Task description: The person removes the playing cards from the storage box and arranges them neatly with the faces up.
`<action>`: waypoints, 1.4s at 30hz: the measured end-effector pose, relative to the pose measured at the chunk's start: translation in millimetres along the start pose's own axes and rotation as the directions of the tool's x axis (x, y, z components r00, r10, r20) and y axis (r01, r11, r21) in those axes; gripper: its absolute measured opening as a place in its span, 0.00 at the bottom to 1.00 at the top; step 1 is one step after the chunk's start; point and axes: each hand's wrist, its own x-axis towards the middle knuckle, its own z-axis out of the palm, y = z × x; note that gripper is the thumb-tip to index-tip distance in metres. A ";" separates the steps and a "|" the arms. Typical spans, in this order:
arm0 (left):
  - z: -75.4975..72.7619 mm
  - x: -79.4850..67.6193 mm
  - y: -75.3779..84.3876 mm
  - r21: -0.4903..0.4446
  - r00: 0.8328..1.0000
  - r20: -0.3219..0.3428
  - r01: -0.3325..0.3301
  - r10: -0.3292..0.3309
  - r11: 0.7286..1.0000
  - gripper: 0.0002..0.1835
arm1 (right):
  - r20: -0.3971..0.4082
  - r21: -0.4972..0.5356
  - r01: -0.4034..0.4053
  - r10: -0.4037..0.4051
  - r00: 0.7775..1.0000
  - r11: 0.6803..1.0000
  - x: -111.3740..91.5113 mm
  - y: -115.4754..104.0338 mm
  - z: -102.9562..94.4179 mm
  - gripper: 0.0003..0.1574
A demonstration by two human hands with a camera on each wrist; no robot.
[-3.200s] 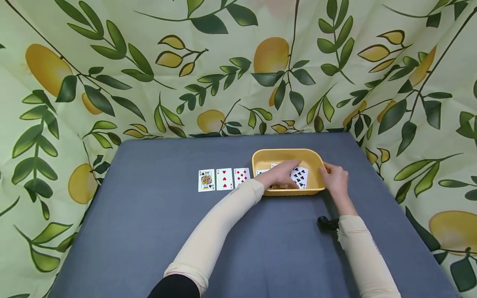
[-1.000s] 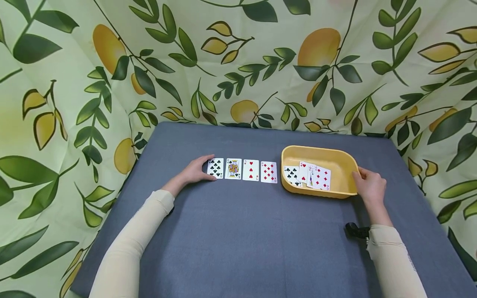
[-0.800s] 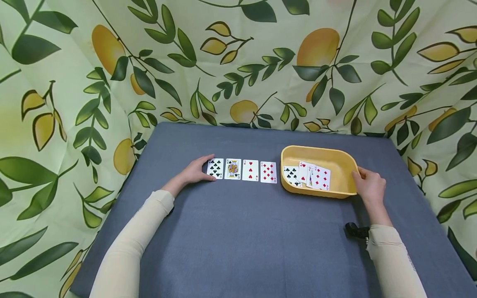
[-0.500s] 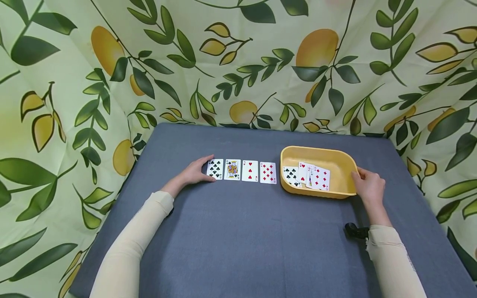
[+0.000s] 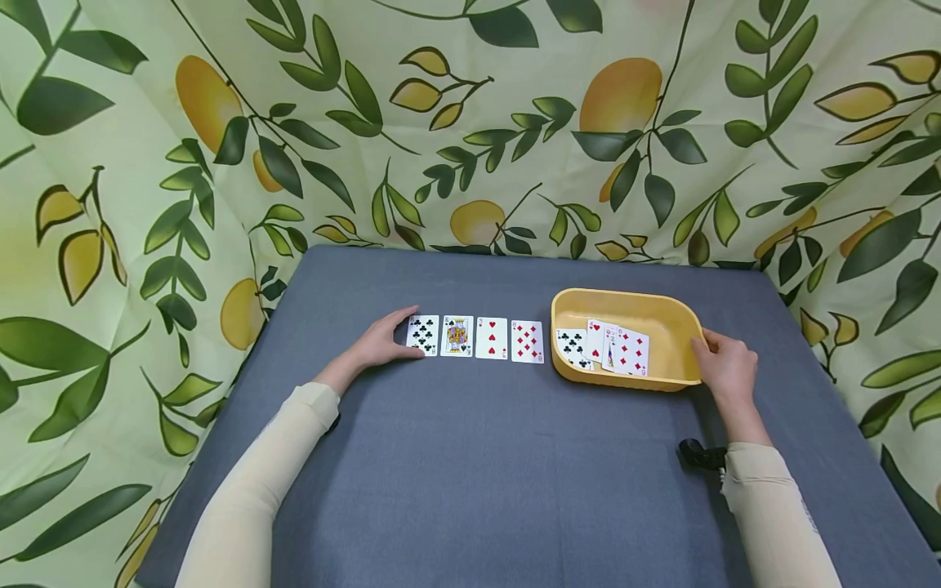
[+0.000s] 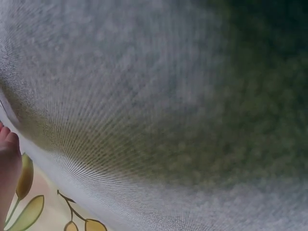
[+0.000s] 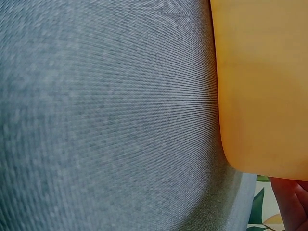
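Note:
At the left end of a row of face-up cards, my left hand [image 5: 380,337] holds a clubs playing card [image 5: 422,336] by its edges, the thumb at the near edge and a finger at the far one. The card lies flat on the table. To its right lie a king of spades [image 5: 457,336], a three of hearts [image 5: 491,338] and a diamonds card [image 5: 527,341]. My right hand [image 5: 729,367] grips the right end of a yellow tray [image 5: 665,314]. Inside the tray, several overlapping cards [image 5: 631,352] lie toward the left. Only a sliver of my left hand [image 6: 8,154] shows in the left wrist view.
The dark blue-grey tabletop [image 5: 470,474] stretches in front of both hands. A patterned curtain [image 5: 345,188] with leaves and fruit hangs behind and at the sides. A black wrist device [image 5: 701,455] sits at my right wrist.
My left hand has left the tray and reached the row's left end, where the clubs card now lies. Over the last second both hands stay nearly still; the view shifts slightly.

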 end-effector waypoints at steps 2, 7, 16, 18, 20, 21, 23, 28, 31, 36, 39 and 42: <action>0.9 -0.1 0.2 -0.008 1.000 -0.020 -0.003 0.003 1.000 0.49 | 0.001 0.000 0.003 -0.003 1.000 1.000 -0.3 0.2 -0.3 0.29; 2.9 -0.1 3.5 -0.026 0.997 -0.071 -0.027 0.025 0.999 0.48 | 0.003 -0.003 0.009 -0.009 1.000 1.000 -0.3 0.5 -0.9 0.28; 5.8 2.2 13.7 -0.109 0.990 -0.138 -0.039 0.024 0.993 0.48 | -0.001 0.000 0.014 -0.014 1.000 1.000 0.8 0.4 -1.2 0.28; 7.2 3.9 17.8 -0.151 0.989 -0.146 -0.040 0.017 0.988 0.47 | -0.005 0.001 0.014 -0.014 1.000 1.000 0.7 0.7 -1.7 0.28; 9.0 5.8 22.5 -0.196 0.988 -0.151 -0.042 0.012 0.980 0.47 | -0.005 -0.003 0.015 -0.015 1.000 1.000 0.7 1.0 -2.0 0.28; 9.8 6.8 25.2 -0.217 0.988 -0.153 -0.044 0.011 0.975 0.47 | -0.005 -0.002 0.016 -0.016 1.000 1.000 0.7 1.1 -2.0 0.28; 11.4 8.7 31.6 -0.261 0.988 -0.157 -0.054 0.013 0.964 0.46 | -0.003 -0.001 0.017 -0.017 1.000 1.000 0.5 1.0 -1.7 0.28; 15.7 14.5 50.8 -0.340 0.986 -0.160 -0.090 0.037 0.936 0.45 | -0.008 -0.003 0.023 -0.023 1.000 1.000 -1.0 0.5 -0.5 0.28; 18.4 18.3 63.9 -0.368 0.985 -0.163 -0.121 0.064 0.922 0.45 | -0.009 -0.001 0.020 -0.020 1.000 1.000 -1.6 0.9 -0.5 0.28; 23.6 25.5 85.7 -0.396 0.984 -0.150 -0.152 0.099 0.906 0.44 | -0.004 -0.002 0.017 -0.017 1.000 1.000 -1.5 1.1 -0.7 0.28; 24.9 27.6 103.9 -0.425 0.984 -0.127 -0.165 0.122 0.890 0.43 | -0.006 0.001 0.019 -0.019 1.000 1.000 -1.8 0.9 -0.9 0.28; 30.0 33.8 119.2 -0.436 0.982 -0.110 -0.184 0.150 0.881 0.43 | -0.007 0.009 0.016 -0.015 1.000 1.000 -1.3 0.7 -0.3 0.28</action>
